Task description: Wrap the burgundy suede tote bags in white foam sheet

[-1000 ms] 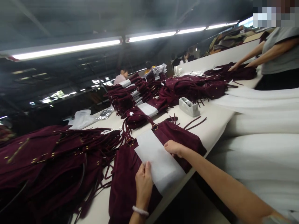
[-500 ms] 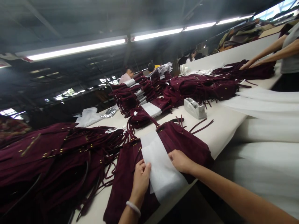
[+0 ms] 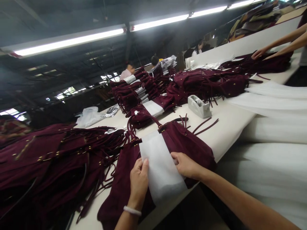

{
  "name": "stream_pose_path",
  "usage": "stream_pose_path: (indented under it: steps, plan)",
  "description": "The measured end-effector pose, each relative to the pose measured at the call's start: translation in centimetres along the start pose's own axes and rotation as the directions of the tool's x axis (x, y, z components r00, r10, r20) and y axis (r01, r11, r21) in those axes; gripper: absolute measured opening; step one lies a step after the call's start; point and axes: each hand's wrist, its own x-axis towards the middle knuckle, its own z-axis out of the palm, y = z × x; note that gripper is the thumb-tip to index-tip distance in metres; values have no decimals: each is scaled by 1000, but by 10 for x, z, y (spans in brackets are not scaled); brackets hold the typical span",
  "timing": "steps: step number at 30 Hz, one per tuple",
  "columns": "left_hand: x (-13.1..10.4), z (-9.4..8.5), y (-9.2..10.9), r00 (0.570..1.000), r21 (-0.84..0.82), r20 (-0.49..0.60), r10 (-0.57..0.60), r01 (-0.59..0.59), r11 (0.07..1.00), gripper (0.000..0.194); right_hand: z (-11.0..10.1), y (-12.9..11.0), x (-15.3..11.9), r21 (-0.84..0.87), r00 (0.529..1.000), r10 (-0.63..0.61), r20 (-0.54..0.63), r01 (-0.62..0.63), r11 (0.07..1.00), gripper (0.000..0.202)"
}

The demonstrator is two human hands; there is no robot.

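A burgundy handbag (image 3: 189, 139) lies flat at the table's near edge, its strap pointing away from me. Across its middle runs a white foam sheet (image 3: 159, 166). My left hand (image 3: 139, 177) pinches the sheet's left edge between thumb and fingers. On the opposite edge, my right hand (image 3: 184, 164) has its fingers curled around the sheet, fingertips partly hidden. The lower end of the sheet hangs over the table edge.
A grey tape dispenser (image 3: 199, 107) stands beyond the bag. Unwrapped burgundy bags (image 3: 48, 159) are heaped at left; banded ones are stacked (image 3: 129, 92) behind. White foam sheets (image 3: 271, 127) hang at right. A co-worker's hands (image 3: 260, 52) touch bags at far right.
The foam sheet now lies straighter and smoother over the bag, its upper layer shifted slightly left. Both hands keep hold of its edges; the view has tilted a little.
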Motion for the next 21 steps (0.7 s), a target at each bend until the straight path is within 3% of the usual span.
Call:
stream_pose_path:
  steps: [3, 7, 10, 12, 14, 16, 18, 21]
  plan:
    - [7, 5, -13, 986, -51, 61, -154, 157, 986, 45, 8, 1, -3, 64, 997, 18, 75, -23, 998, 16]
    - [11, 6, -22, 991, -34, 25, -129, 130, 991, 43, 15, 2, -8, 109, 997, 23, 67, -30, 994, 46]
    - [15, 10, -26, 995, 6, -18, -100, 100, 995, 35, 19, 2, -13, -10, 999, -51, -13, 51, 999, 82]
    - [17, 14, -28, 995, 23, -47, -89, 91, 996, 33, 24, 6, -18, -144, 991, -120, -65, 109, 984, 91]
    - [16, 18, -30, 994, 26, -84, -73, 75, 997, 31, 30, 13, -25, -297, 968, -214, -128, 169, 940, 79]
    - [13, 21, -30, 992, 11, -116, -55, 57, 998, 31, 37, 24, -31, -405, 924, -332, -188, 235, 883, 52]
    - [9, 21, -28, 990, -31, -133, -41, 37, 999, 33, 42, 33, -36, -444, 879, -421, -223, 293, 847, 31]
    - [0, 19, -22, 990, -144, -136, -36, 16, 989, 36, 42, 38, -39, -434, 849, -460, -260, 322, 841, 23]
